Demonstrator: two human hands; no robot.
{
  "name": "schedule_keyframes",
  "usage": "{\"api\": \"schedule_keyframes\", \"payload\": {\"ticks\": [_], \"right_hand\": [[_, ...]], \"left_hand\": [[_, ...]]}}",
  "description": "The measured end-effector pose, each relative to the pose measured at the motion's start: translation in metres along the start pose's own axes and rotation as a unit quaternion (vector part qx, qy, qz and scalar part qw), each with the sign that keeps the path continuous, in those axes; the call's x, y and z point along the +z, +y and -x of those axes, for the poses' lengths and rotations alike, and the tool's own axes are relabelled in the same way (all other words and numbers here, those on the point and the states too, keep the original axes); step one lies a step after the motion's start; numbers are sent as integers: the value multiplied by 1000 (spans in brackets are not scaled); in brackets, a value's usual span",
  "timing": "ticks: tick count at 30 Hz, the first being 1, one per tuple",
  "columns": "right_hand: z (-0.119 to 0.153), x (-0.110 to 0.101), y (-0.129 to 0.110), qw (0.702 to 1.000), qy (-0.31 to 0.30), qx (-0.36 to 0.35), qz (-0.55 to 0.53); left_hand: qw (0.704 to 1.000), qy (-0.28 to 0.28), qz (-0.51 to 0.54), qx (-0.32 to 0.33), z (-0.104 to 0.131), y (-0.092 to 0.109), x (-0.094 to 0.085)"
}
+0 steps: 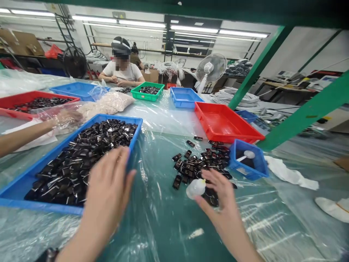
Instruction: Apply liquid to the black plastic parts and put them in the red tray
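My left hand [109, 178] is over the right edge of a long blue tray [137, 127] heaped with small glossy black plastic pieces [73, 160]. Its fingers reach forward, slightly bent, with the thumb apart; no piece shows in them, though the fingertips are partly hidden. In my right hand [222, 198], a small white squeeze bottle [195, 188] with a yellowish tip is tilted between thumb and fingers. Just beyond and under that hand lies a loose pile of the same black pieces [191, 165] on the green, plastic-covered table [160, 225].
Another person's hand [68, 118] reaches in from the left beside a bag of pale material [109, 103]. A small blue bin [255, 173] holds a white spoon-like item [249, 154]. Behind stand a red tray [226, 123] and a green post [259, 69]. Across the table sits a person [124, 71].
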State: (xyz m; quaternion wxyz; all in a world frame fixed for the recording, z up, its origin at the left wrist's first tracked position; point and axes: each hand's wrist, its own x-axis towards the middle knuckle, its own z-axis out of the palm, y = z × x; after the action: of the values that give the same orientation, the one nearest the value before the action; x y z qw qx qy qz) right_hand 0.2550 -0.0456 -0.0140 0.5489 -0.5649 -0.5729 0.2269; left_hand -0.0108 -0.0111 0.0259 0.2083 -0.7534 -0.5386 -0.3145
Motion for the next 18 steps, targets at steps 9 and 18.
{"api": "schedule_keyframes", "payload": {"ticks": [9, 18], "right_hand": [[1, 5, 3, 989, -115, 81, 36], [5, -8, -19, 983, -146, 110, 25]], "left_hand": [[959, -197, 193, 72, 10, 83, 74], [893, -276, 356, -20, 10, 66, 52]]}}
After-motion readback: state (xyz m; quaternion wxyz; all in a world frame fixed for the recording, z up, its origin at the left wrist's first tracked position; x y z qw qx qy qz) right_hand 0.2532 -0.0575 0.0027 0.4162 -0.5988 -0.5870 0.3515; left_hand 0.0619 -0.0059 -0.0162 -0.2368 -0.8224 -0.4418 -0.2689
